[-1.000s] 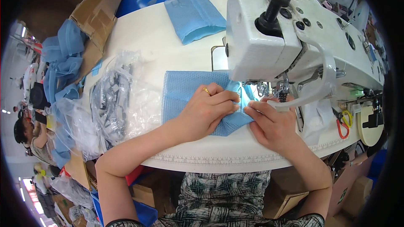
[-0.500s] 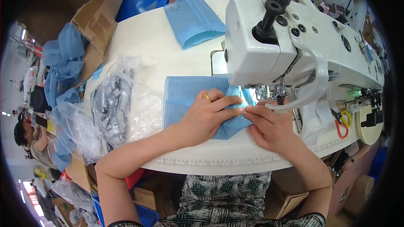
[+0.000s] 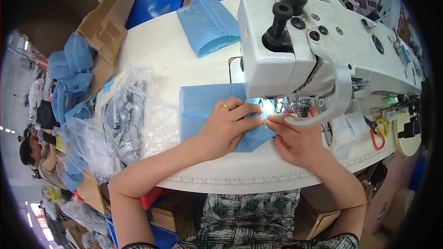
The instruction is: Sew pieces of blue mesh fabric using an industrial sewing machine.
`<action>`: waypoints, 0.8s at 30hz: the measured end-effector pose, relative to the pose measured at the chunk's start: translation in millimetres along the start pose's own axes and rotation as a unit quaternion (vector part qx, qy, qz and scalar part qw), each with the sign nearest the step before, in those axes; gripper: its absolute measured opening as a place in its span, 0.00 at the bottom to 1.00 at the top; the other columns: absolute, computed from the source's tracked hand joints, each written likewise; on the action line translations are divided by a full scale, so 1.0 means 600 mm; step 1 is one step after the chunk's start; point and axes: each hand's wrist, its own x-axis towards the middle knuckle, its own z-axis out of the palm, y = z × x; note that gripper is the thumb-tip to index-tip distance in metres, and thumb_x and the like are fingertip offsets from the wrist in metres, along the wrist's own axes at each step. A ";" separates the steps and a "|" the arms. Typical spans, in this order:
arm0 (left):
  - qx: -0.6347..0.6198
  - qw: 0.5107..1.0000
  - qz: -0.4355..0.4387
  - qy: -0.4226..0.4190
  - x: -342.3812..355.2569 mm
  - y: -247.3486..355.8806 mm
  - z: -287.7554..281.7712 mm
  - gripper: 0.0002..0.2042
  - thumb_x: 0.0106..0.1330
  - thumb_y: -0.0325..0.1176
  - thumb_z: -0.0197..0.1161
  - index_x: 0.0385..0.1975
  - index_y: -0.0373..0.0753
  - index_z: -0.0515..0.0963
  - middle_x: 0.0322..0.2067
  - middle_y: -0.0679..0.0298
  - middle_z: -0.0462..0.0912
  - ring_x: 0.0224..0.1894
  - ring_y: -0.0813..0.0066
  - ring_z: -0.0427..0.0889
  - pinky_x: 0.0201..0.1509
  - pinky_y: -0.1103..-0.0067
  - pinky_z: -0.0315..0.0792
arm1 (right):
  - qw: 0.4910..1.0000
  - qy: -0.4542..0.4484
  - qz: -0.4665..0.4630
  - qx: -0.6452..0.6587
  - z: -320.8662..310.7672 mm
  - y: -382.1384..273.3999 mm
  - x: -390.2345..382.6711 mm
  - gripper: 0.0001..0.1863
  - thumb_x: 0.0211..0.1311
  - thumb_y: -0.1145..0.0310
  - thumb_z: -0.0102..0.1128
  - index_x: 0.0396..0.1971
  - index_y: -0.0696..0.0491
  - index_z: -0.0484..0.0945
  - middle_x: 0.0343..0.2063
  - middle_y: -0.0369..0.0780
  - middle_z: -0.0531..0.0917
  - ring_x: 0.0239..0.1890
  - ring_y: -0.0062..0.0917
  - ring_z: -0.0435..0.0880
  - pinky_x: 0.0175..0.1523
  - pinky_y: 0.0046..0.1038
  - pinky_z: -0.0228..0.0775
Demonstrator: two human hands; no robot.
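Observation:
Blue mesh fabric (image 3: 203, 106) lies on the white table (image 3: 230, 175), its right part under the needle and presser foot area of a white sewing machine (image 3: 272, 69). My left hand (image 3: 226, 127), with a gold ring, is closed on the fabric, fingertips pinching it just below the lit needle area. My right hand (image 3: 297, 140) holds the fabric's right portion, thumb and fingertips meeting near my left fingertips; some of its fingers are hidden behind the machine's white curved guard (image 3: 339, 106).
A second blue mesh pouch (image 3: 207, 23) lies at the back. Left are plastic bags of grey pieces (image 3: 127, 120), cardboard (image 3: 101, 27) and blue fabric (image 3: 69, 78); right are red scissors (image 3: 377, 140). Blue bins (image 3: 152, 4) stand behind; a seated person (image 3: 44, 161) is at far left.
The view has shifted slightly. My fingertips have moved a little to the right along the fabric near the needle since the oldest frame, both hands still gripping it.

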 end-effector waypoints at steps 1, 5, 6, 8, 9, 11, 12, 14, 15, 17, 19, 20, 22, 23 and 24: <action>-0.004 1.000 -0.003 0.001 0.002 0.000 0.000 0.23 0.57 0.20 0.64 0.55 0.45 0.83 0.59 0.66 0.80 0.56 0.60 0.75 0.58 0.66 0.66 | 1.000 0.002 0.003 -0.006 0.001 0.001 -0.001 0.20 0.46 0.69 0.71 0.44 0.47 0.87 0.45 0.26 0.85 0.42 0.31 0.80 0.45 0.41 0.68; -0.001 1.000 -0.008 0.005 0.010 0.003 -0.001 0.23 0.59 0.20 0.64 0.56 0.44 0.83 0.59 0.64 0.79 0.56 0.59 0.75 0.58 0.66 0.65 | 1.000 -0.001 0.019 -0.008 0.000 0.003 -0.002 0.21 0.46 0.69 0.70 0.46 0.47 0.86 0.46 0.26 0.85 0.43 0.31 0.80 0.46 0.42 0.67; 0.002 1.000 -0.007 0.004 0.010 0.002 -0.001 0.22 0.59 0.20 0.63 0.55 0.44 0.83 0.59 0.63 0.79 0.56 0.59 0.74 0.57 0.65 0.65 | 1.000 -0.006 0.021 -0.011 0.002 0.003 -0.002 0.21 0.47 0.69 0.70 0.46 0.46 0.86 0.46 0.27 0.85 0.43 0.32 0.80 0.46 0.43 0.68; 0.005 1.000 -0.005 0.002 0.009 0.002 -0.001 0.22 0.60 0.20 0.63 0.55 0.43 0.83 0.59 0.61 0.79 0.56 0.58 0.74 0.57 0.65 0.65 | 1.000 -0.011 0.025 -0.014 0.003 0.002 -0.002 0.21 0.47 0.69 0.70 0.45 0.46 0.86 0.46 0.27 0.85 0.44 0.32 0.80 0.47 0.44 0.68; 0.008 1.000 -0.009 0.009 0.010 0.004 -0.001 0.21 0.61 0.20 0.63 0.55 0.43 0.83 0.59 0.60 0.79 0.56 0.58 0.74 0.57 0.64 0.65 | 0.999 -0.006 0.030 -0.012 0.001 0.001 0.000 0.20 0.47 0.70 0.70 0.45 0.46 0.86 0.46 0.28 0.85 0.44 0.32 0.80 0.48 0.44 0.68; 0.012 1.000 -0.012 0.015 0.011 0.004 0.000 0.21 0.61 0.20 0.63 0.55 0.43 0.83 0.59 0.60 0.78 0.56 0.58 0.75 0.58 0.64 0.65 | 0.999 -0.001 0.035 -0.010 0.000 0.001 0.001 0.20 0.47 0.70 0.70 0.45 0.46 0.86 0.46 0.28 0.86 0.45 0.32 0.80 0.50 0.44 0.68; 0.010 1.000 -0.015 0.015 0.011 0.004 0.002 0.20 0.61 0.20 0.63 0.54 0.42 0.84 0.58 0.60 0.79 0.56 0.58 0.75 0.58 0.64 0.65 | 0.999 0.005 0.035 -0.005 0.002 0.001 0.001 0.20 0.47 0.70 0.70 0.45 0.46 0.86 0.46 0.28 0.86 0.46 0.32 0.80 0.51 0.44 0.68; 0.009 1.000 -0.017 0.015 0.012 0.002 0.004 0.20 0.61 0.20 0.63 0.54 0.42 0.84 0.58 0.59 0.79 0.56 0.58 0.75 0.58 0.64 0.65 | 0.999 0.013 0.036 0.000 0.007 0.001 -0.003 0.20 0.47 0.70 0.70 0.45 0.46 0.86 0.46 0.29 0.86 0.46 0.33 0.80 0.53 0.44 0.68; 0.009 1.000 -0.007 0.020 0.012 0.001 0.002 0.19 0.61 0.21 0.64 0.53 0.42 0.84 0.58 0.60 0.79 0.56 0.58 0.75 0.58 0.65 0.65 | 0.999 0.013 0.046 0.015 0.009 0.000 -0.004 0.20 0.47 0.70 0.71 0.45 0.46 0.87 0.46 0.29 0.86 0.47 0.33 0.80 0.54 0.44 0.68; 0.010 1.000 0.002 0.026 0.011 -0.006 -0.001 0.18 0.62 0.23 0.65 0.53 0.42 0.84 0.57 0.60 0.79 0.56 0.59 0.75 0.58 0.66 0.65 | 0.998 0.013 0.055 0.031 0.009 -0.001 -0.007 0.20 0.47 0.70 0.71 0.44 0.46 0.87 0.46 0.29 0.86 0.47 0.34 0.79 0.54 0.43 0.68; -0.027 0.998 0.031 0.041 0.015 -0.017 -0.006 0.17 0.62 0.27 0.68 0.52 0.42 0.84 0.53 0.62 0.81 0.54 0.60 0.76 0.58 0.68 0.65 | 0.999 0.001 0.027 0.018 0.007 0.002 -0.011 0.19 0.46 0.70 0.71 0.43 0.47 0.87 0.46 0.30 0.86 0.48 0.35 0.79 0.55 0.44 0.68; -0.025 0.998 0.030 0.042 0.015 -0.016 -0.011 0.17 0.62 0.27 0.68 0.52 0.42 0.84 0.53 0.62 0.81 0.54 0.60 0.76 0.58 0.68 0.65 | 1.000 0.001 0.025 0.019 0.007 0.002 -0.011 0.19 0.46 0.70 0.71 0.43 0.47 0.87 0.46 0.30 0.86 0.48 0.35 0.79 0.55 0.44 0.68; -0.042 0.999 0.019 0.001 0.027 0.000 -0.031 0.14 0.63 0.32 0.70 0.48 0.42 0.83 0.46 0.65 0.81 0.50 0.63 0.76 0.57 0.69 0.65 | 0.999 0.013 0.021 0.024 0.007 0.003 -0.012 0.18 0.45 0.70 0.71 0.40 0.48 0.88 0.43 0.31 0.86 0.48 0.37 0.78 0.55 0.44 0.69; -0.043 0.999 0.019 0.000 0.031 0.011 -0.036 0.14 0.63 0.32 0.70 0.48 0.42 0.83 0.46 0.65 0.81 0.50 0.63 0.76 0.57 0.69 0.65 | 0.999 0.013 0.022 0.024 0.006 0.003 -0.012 0.18 0.45 0.70 0.71 0.40 0.48 0.88 0.43 0.31 0.86 0.48 0.37 0.78 0.55 0.44 0.69; -0.012 0.999 0.018 -0.036 0.031 0.025 -0.040 0.12 0.62 0.33 0.71 0.46 0.43 0.83 0.44 0.66 0.80 0.49 0.63 0.76 0.57 0.69 0.64 | 0.999 0.016 0.022 0.029 0.006 0.003 -0.010 0.18 0.44 0.70 0.71 0.40 0.48 0.88 0.42 0.31 0.86 0.48 0.37 0.78 0.56 0.44 0.69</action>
